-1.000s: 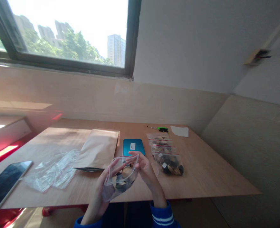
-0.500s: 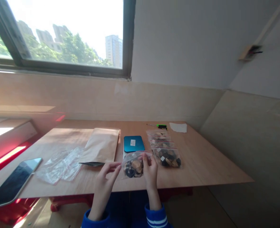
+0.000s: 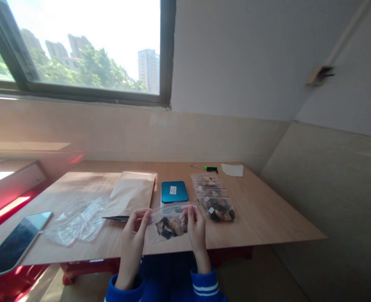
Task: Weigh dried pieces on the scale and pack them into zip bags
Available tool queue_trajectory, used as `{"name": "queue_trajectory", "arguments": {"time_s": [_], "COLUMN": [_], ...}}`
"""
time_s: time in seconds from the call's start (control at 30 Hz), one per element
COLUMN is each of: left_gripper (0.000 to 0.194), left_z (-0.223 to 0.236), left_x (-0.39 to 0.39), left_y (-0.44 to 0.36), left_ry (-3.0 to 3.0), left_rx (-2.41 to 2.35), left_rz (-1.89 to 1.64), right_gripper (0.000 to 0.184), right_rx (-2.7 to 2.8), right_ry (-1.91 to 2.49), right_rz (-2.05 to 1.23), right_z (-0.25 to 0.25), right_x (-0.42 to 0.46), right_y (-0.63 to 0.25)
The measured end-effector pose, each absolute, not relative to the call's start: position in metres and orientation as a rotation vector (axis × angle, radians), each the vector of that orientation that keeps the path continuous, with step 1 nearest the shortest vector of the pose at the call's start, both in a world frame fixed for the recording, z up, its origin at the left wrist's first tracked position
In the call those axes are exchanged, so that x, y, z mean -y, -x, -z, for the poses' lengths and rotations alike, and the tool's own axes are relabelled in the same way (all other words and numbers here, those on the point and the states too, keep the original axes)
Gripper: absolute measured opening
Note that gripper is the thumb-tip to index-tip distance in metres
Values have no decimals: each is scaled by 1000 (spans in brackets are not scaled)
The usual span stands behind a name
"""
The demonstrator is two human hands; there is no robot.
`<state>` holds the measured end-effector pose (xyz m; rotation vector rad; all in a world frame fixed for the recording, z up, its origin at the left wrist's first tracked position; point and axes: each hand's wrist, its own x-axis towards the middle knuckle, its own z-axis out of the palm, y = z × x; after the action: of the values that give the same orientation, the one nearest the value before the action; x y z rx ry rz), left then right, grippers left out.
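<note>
Both my hands hold a small clear zip bag (image 3: 169, 224) up by its red-lined top edge, just above the wooden table (image 3: 261, 218). Dark and tan chunks lie at the bottom of the bag. My left hand (image 3: 131, 243) pinches the bag's left end, close to a slim pointed metal tool (image 3: 116, 218). My right hand (image 3: 196, 235) pinches the right end, nearest to a row of similar filled zip bags (image 3: 213, 197). A teal case with a white label (image 3: 174, 191) lies just behind the held bag.
A kraft paper envelope (image 3: 130, 193) and crumpled clear plastic (image 3: 78, 220) lie left of the hands. A tablet (image 3: 15, 239) sits at the left table edge. A green-handled screwdriver (image 3: 206, 168) and white paper (image 3: 232, 170) lie at the back, against the wall.
The bag has gone from a tilted hold, high in both hands, to lying level and lower. My hands have spread apart to its two top ends.
</note>
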<state>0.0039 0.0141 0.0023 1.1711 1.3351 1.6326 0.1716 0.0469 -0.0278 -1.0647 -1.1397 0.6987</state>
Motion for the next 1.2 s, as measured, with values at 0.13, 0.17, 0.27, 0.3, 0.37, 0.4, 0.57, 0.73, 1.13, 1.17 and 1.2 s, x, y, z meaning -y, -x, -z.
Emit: {"name": "queue_trajectory", "arguments": {"time_s": [0.13,0.17,0.27,0.3,0.37,0.4,0.57,0.73,1.13,1.17,1.2], "left_gripper": [42,38,31,30,29,28,26,27,24,24,23], "left_z": [-1,-1,-3,-3,-4,-5,-2,-3,-9,-8,-7], "left_x": [-14,-12,-7,-6,-4,-3,-3,-1,4,3,2], "left_y": [-5,-5,-4,-3,-3,-2,1,-1,-6,-7,-8], "left_ry": [-1100,-1111,-1153,-1158,-1160,-1157,-1140,-1131,-1183,-1201,-1214], "left_rx": [-1255,-1253,-1298,-1309,-1311,-1311,-1347,-1341,-1496,-1502,-1503], "left_rz": [-1602,-1587,-1622,-1648,-1691,-1709,-1778,-1785,-1880,-1894,-1914], "right_gripper": [41,39,38,39,40,41,45,41,43,41,38], "right_rx": [980,967,972,973,988,1003,1113,1166,1182,1198,1224], "right_ry": [1094,1095,1083,1077,1069,1065,1060,1053,1109,1121,1135], "right_rz": [-646,-645,-681,-696,-718,-723,-662,-653,-570,-536,-474], "right_z": [18,16,14,13,13,13,11,14,15,15,15], "right_x": [-43,-43,-41,-41,-40,-40,-35,-31,-27,-28,-28], "right_y": [-165,-163,-159,-158,-159,-161,-177,-184,-180,-181,-182]}}
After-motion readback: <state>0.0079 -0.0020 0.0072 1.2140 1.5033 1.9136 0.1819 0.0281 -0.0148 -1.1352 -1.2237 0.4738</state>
